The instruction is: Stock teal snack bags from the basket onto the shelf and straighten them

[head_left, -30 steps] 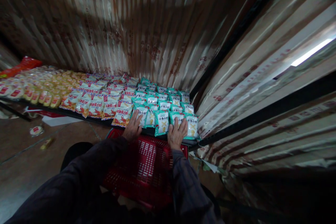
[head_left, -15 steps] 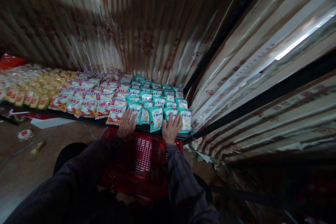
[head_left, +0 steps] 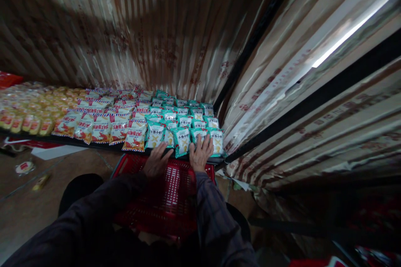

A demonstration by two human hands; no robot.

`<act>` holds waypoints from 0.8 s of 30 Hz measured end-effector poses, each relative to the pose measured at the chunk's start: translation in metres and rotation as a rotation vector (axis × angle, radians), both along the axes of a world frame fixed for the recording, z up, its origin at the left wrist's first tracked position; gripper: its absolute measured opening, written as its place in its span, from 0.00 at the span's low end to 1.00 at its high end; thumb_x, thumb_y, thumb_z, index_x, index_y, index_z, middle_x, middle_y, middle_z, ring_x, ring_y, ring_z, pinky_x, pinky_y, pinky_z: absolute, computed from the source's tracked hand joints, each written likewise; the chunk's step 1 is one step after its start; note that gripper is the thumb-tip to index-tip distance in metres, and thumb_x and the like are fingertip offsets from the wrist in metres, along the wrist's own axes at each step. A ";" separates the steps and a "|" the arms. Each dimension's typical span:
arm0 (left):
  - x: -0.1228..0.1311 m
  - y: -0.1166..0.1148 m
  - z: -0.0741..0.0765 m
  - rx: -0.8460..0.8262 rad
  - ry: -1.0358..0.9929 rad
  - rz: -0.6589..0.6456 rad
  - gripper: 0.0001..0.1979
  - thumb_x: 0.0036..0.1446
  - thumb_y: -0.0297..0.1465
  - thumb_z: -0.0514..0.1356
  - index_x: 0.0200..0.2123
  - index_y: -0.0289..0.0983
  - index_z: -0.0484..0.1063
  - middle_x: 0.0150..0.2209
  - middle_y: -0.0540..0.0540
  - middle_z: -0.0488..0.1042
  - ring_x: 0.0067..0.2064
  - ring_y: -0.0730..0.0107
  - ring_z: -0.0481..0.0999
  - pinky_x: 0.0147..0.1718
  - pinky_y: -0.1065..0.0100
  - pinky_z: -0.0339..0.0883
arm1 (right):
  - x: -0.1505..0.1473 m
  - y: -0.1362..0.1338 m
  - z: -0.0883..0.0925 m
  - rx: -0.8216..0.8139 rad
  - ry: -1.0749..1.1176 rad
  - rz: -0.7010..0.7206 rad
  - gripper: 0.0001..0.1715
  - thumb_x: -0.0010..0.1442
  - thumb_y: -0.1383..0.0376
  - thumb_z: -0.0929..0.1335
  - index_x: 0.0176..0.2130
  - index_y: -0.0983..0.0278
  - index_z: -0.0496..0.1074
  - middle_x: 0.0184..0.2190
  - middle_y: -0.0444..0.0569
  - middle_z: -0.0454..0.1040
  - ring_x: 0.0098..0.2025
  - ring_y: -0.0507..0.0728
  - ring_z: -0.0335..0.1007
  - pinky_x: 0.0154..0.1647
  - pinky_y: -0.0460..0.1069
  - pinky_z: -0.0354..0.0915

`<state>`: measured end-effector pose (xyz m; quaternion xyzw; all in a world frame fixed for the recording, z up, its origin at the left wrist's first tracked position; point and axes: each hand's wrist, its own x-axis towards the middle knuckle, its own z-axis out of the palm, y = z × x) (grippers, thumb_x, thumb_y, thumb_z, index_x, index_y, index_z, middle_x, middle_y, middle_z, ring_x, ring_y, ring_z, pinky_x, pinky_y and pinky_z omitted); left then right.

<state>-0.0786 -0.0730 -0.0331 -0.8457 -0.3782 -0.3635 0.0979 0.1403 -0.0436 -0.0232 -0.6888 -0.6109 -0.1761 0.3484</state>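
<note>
Rows of green-and-white snack packets stand on the right end of a low black shelf. My right hand rests with fingers spread against a front snack packet near the right corner. Just below the front edge, my left hand is open, its fingertips close to the bottom of another green packet; whether they touch it I cannot tell. Neither hand grasps anything. To the left of the green ones sit white-and-orange snack packets in similar rows.
Small yellow packs fill the shelf's left part. Below my hands is a red plastic basket. A round pack and a yellow wrapped piece lie on the floor. Pleated curtain hangs behind, and a black bar runs at right.
My left hand has come off the front green packet and moved right and down towards the shelf edge. My right hand stays on its packet. The view has shifted slightly.
</note>
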 end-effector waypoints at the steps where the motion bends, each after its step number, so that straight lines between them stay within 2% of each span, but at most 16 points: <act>1: 0.010 -0.004 0.001 -0.038 0.011 -0.034 0.26 0.61 0.25 0.51 0.63 0.40 0.58 0.68 0.38 0.50 0.69 0.55 0.49 0.60 0.52 0.58 | 0.000 0.000 0.000 0.003 0.010 0.007 0.30 0.66 0.53 0.57 0.62 0.64 0.62 0.68 0.62 0.47 0.69 0.68 0.36 0.61 0.68 0.48; 6: 0.060 -0.009 0.004 -0.222 0.012 -0.021 0.27 0.57 0.23 0.52 0.61 0.32 0.59 0.68 0.34 0.48 0.69 0.50 0.47 0.61 0.49 0.58 | 0.005 -0.001 -0.003 0.004 0.060 0.011 0.31 0.67 0.55 0.57 0.63 0.65 0.59 0.68 0.63 0.45 0.69 0.68 0.37 0.61 0.68 0.50; 9: 0.075 -0.004 0.004 -0.244 -0.002 -0.012 0.28 0.56 0.23 0.52 0.61 0.30 0.59 0.68 0.32 0.46 0.69 0.50 0.43 0.61 0.47 0.57 | 0.009 0.000 -0.005 -0.004 0.083 0.013 0.32 0.67 0.55 0.56 0.64 0.68 0.58 0.67 0.65 0.47 0.69 0.66 0.38 0.61 0.65 0.52; 18: 0.065 0.020 0.002 -0.221 0.083 -0.134 0.27 0.58 0.21 0.44 0.62 0.24 0.56 0.67 0.30 0.49 0.70 0.56 0.38 0.63 0.51 0.54 | 0.006 0.001 -0.009 0.008 0.106 0.025 0.32 0.68 0.56 0.55 0.65 0.69 0.54 0.67 0.65 0.50 0.69 0.64 0.38 0.62 0.64 0.52; 24: 0.056 0.016 -0.001 -0.199 0.107 -0.133 0.28 0.61 0.23 0.43 0.64 0.28 0.52 0.68 0.33 0.49 0.70 0.56 0.38 0.62 0.51 0.55 | 0.007 -0.001 -0.012 0.012 0.077 0.027 0.31 0.68 0.56 0.57 0.64 0.68 0.56 0.67 0.65 0.48 0.69 0.66 0.38 0.62 0.66 0.50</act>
